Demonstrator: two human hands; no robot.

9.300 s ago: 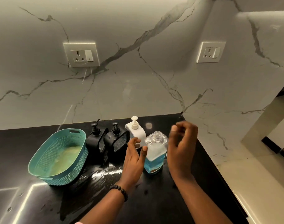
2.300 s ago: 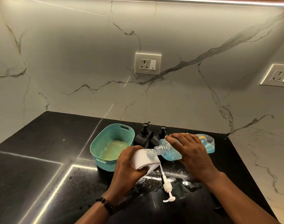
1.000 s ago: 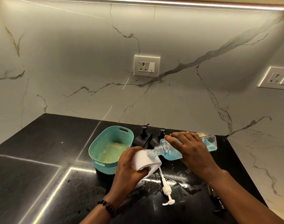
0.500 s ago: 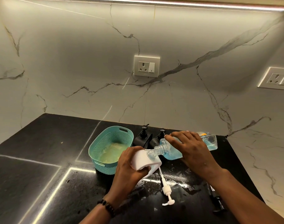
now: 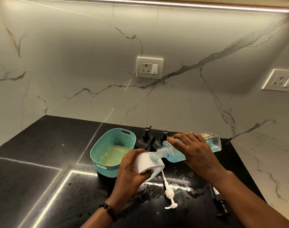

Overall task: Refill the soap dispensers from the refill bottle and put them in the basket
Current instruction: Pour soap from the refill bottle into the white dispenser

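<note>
Nearest the camera, a white pump head (image 5: 169, 193) is lying on the wet black countertop (image 5: 41, 162), its tube pointing up toward the hands, and a black pump (image 5: 220, 204) is lying to its right beside the right forearm, partly hidden. A dark beaded bracelet (image 5: 108, 211) is sitting on the left wrist.

Just beyond, the left hand (image 5: 132, 170) is gripping the white soap dispenser (image 5: 147, 162), fingers and thumb curled around its body, and is holding it tilted above the counter with its open top facing right. The threaded neck of the clear refill bottle (image 5: 175, 153) is resting at that opening. The right hand (image 5: 196, 152) is lying over the bottle's middle with fingers wrapped across it, holding it tipped on its side so the blue liquid is pooling toward the neck; the bottle's base is sticking out beyond the hand to the right. Whether liquid is actually flowing into the dispenser is hard to tell from here.

To the left of the left hand, a teal perforated basket (image 5: 97, 152) is standing on the counter, holding something pale yellow-green. Behind the hands, two black pump dispensers (image 5: 146, 139) are standing side by side just right of the basket. Farther back, a white marble wall (image 5: 74, 63) is carrying one power socket (image 5: 149, 67) in the middle and a second socket (image 5: 281, 80) to the right.
</note>
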